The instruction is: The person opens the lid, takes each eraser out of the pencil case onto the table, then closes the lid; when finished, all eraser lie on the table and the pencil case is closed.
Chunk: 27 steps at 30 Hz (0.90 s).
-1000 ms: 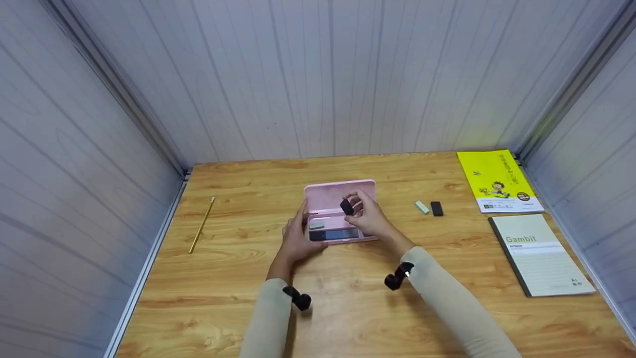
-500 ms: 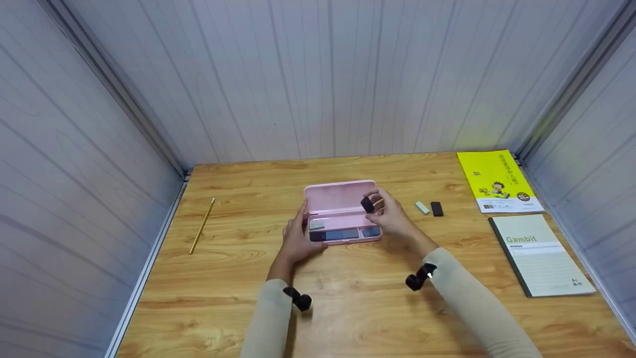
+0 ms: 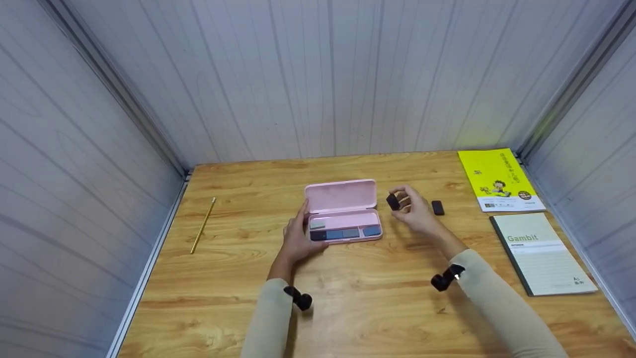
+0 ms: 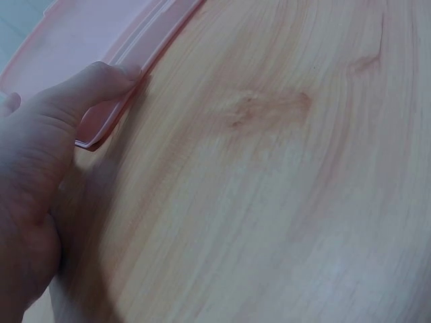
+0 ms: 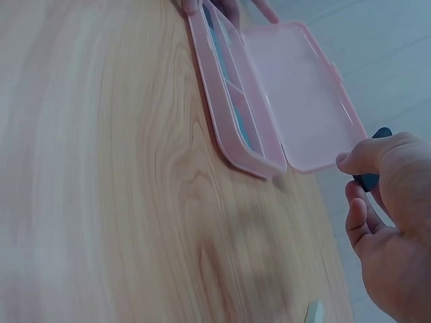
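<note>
A pink pencil case (image 3: pixel 343 242) lies with its lid raised. My left hand (image 3: pixel 297 237) grips its left end, the thumb (image 4: pixel 111 79) over the front rim. Inside are a black eraser (image 3: pixel 318 235), several blue and grey-blue erasers (image 3: pixel 371 230) and a pale green eraser (image 3: pixel 317 224). To the right of the case, above the table, my right hand (image 3: pixel 416 211) pinches a black eraser (image 3: pixel 393 201) between thumb and fingers. Behind that hand another black eraser (image 3: pixel 437 208) lies on the table. A pale green eraser (image 5: pixel 314 312) shows at the bottom of the right wrist view; the hand hides it in the head view.
A yellow pencil (image 3: pixel 203 226) lies at the left of the wooden table (image 3: pixel 348 303). At the right are a yellow book (image 3: pixel 492 174) and, nearer, a pale notebook (image 3: pixel 546 258). Panel walls (image 3: pixel 328 79) stand behind and at both sides.
My right hand has moved right with the black eraser, from over the pencil case to beside it, and now covers the loose pale green eraser. My left hand stays on the case.
</note>
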Available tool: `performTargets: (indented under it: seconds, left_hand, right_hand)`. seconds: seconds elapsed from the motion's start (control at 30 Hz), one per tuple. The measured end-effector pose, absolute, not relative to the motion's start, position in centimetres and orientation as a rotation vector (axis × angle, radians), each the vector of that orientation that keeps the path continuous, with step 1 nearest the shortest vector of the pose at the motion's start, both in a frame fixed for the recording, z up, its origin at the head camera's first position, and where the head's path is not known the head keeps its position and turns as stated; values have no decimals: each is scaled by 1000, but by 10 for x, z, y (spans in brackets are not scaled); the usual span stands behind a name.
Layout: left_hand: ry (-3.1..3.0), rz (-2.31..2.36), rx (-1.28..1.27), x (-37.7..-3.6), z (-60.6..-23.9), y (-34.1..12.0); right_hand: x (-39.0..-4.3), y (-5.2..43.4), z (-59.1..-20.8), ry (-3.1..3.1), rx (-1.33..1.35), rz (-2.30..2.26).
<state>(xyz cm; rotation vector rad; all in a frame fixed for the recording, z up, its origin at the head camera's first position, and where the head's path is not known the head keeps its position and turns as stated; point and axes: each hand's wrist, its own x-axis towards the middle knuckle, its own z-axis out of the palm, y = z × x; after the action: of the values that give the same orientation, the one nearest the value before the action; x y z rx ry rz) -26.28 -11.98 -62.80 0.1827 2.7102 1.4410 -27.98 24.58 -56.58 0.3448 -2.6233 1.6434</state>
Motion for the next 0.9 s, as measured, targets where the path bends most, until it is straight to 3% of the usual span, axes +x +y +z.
performTargets:
  seconds: [0.9]
  left_hand:
    - [2681,1492,206,-264,-630,-122]
  right_hand:
    - [-269,347,-600,-2672,78,1415]
